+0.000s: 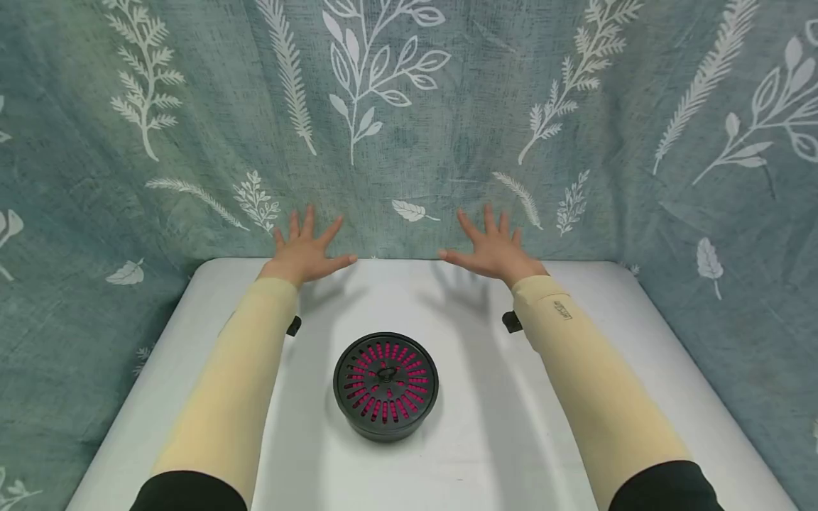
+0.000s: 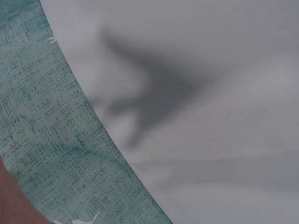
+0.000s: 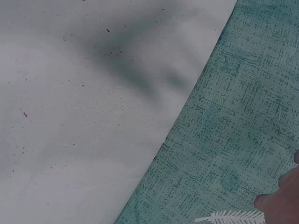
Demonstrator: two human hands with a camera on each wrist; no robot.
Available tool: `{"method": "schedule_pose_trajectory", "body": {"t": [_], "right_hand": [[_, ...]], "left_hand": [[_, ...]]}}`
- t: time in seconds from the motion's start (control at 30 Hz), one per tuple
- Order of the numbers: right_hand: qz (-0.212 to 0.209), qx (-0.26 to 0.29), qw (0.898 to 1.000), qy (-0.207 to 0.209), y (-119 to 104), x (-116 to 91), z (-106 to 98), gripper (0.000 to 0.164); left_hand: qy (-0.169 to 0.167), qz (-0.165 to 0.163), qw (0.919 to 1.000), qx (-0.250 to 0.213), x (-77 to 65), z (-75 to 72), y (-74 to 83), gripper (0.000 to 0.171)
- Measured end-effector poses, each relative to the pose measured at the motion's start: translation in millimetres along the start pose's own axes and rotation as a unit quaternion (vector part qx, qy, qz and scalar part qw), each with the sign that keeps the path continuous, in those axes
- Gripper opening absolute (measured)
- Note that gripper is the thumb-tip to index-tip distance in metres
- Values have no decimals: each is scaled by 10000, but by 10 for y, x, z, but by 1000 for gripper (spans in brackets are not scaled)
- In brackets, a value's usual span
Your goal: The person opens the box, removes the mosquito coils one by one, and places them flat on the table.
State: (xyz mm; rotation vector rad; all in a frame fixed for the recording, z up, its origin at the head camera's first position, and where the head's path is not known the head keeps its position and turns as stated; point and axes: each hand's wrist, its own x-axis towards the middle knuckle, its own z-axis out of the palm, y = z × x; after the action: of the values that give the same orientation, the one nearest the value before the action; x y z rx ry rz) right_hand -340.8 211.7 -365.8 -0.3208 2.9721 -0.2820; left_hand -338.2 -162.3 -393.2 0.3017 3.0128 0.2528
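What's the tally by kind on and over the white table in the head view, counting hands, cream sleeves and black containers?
Hands: 2 (left hand, right hand)
Cream sleeves: 2 (left sleeve, right sleeve)
Black container: 1
Total: 5

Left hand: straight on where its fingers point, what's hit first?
Likely the leaf-patterned green cloth behind the white table; the gap from the left hand to it is unclear.

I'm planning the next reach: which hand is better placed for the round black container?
Left hand, probably, narrowly: the black container sits slightly nearer it than the right hand; both are spread and empty.
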Motion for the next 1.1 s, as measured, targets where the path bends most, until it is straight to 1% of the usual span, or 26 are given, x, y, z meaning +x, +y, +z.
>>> {"method": "schedule_pose_trajectory", "body": {"t": [0.1,0.2,0.33,0.43,0.57,0.7,0.77,0.93,1.1], "right_hand": [[-160,27,9998,104,20,-21,25,100],[-271,122,9995,112,36,-35,69,101],[-377,236,9990,109,35,-76,111,101],[-451,313,9984,116,21,-127,146,101],[-549,513,9972,56,-11,-226,179,99],[-692,708,9951,70,-24,-341,216,98],[-749,807,9939,92,-19,-399,255,98],[-878,1019,9909,104,-25,-564,363,96],[-1050,1069,9887,91,-47,-723,464,94]], "left_hand": [[27,15,10000,-91,-16,2,-23,93],[38,3,9999,-138,-42,15,-51,95],[53,54,9998,-188,-49,80,-87,95],[98,211,9995,-224,-51,156,-95,95],[202,547,9977,-356,-112,245,-66,94],[336,769,9948,-569,-231,319,-38,93],[343,791,9937,-711,-296,351,-28,93],[282,869,9882,-1232,-477,410,-10,92],[335,1008,9813,-1605,-667,462,-13,90]]}}
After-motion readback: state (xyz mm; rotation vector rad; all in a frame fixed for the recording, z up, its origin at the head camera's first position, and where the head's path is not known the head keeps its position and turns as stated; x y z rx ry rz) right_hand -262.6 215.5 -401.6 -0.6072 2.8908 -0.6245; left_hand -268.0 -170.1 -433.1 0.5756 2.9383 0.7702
